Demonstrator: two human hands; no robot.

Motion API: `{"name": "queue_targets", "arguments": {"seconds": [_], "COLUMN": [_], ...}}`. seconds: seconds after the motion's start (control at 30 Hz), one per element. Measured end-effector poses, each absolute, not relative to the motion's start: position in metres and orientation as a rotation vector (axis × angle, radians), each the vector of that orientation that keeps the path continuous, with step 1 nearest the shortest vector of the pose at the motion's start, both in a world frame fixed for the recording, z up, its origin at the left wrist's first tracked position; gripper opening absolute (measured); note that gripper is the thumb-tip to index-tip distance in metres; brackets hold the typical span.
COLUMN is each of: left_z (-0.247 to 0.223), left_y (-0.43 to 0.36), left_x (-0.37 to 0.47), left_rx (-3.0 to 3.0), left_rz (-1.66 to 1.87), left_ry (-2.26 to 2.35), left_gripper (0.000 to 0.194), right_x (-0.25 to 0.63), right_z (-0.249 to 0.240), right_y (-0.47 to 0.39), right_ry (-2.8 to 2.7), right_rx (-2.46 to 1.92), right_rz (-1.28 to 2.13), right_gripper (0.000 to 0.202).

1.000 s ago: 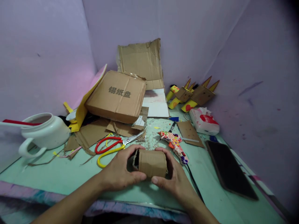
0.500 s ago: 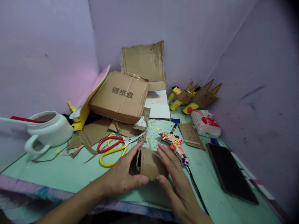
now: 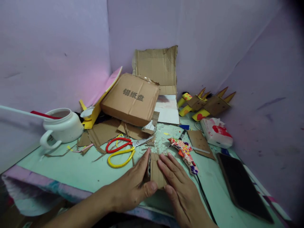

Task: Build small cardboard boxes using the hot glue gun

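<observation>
A small brown cardboard piece (image 3: 157,172), folded like a little box, stands between my hands near the table's front edge. My left hand (image 3: 134,186) holds its left side, with the thumb on the front and the fingers at the back. On the right side my right hand (image 3: 179,186) presses on it, fingers laid over the top and thumb at the front. The scissors (image 3: 134,144), with one red and one yellow handle, lie open behind my left hand. A colourfully patterned glue gun (image 3: 185,152) rests behind my right hand.
A large cardboard box (image 3: 130,99) leans over cardboard scraps (image 3: 102,131). At the left is a white pot (image 3: 63,126). Dark phone (image 3: 243,186), tissue pack (image 3: 217,133) and cardboard animal figures (image 3: 217,104) are on the right. A black cord (image 3: 205,198) runs frontward.
My hands have come closer together around the cardboard piece, and my right fingers lie further over its top. The whole view has shifted, so the table things appear further right.
</observation>
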State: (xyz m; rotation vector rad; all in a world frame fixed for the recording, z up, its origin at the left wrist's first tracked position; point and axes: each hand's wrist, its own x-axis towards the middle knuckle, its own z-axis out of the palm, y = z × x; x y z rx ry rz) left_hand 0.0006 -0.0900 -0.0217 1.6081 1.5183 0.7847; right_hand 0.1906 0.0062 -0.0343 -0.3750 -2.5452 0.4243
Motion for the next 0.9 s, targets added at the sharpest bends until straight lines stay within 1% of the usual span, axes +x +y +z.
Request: {"name": "queue_targets", "arguments": {"seconds": [0.07, 0.2, 0.33, 0.5, 0.63, 0.77, 0.9], "left_z": [-0.02, -0.018, -0.017, -0.015, -0.01, -0.005, -0.008], "left_y": [-0.09, -0.088, -0.085, -0.084, -0.083, -0.084, -0.085], "left_x": [-0.001, 0.001, 0.006, 0.012, 0.016, 0.011, 0.002], "left_rx": [1.656, 1.716, 1.72, 1.691, 1.684, 1.67, 1.647], "left_rz": [0.753, 0.693, 0.651, 0.521, 0.503, 0.55, 0.697], "left_ry": [1.535, 1.589, 1.681, 1.782, 1.859, 1.834, 1.723], "left_gripper": [0.094, 0.112, 0.115, 0.116, 0.113, 0.111, 0.102], "right_x": [0.19, 0.189, 0.187, 0.187, 0.187, 0.187, 0.186], "right_z": [-0.034, -0.034, -0.035, -0.034, -0.034, -0.034, -0.032], "right_y": [0.006, 0.006, 0.007, 0.005, 0.004, 0.005, 0.005], "right_ry": [-2.547, -2.544, -2.526, -2.535, -2.539, -2.525, -2.523], "right_rx": [-0.37, -0.357, -0.357, -0.368, -0.372, -0.379, -0.396], "right_rz": [0.433, 0.439, 0.453, 0.471, 0.479, 0.488, 0.501], "right_gripper": [0.051, 0.052, 0.053, 0.051, 0.05, 0.05, 0.05]}}
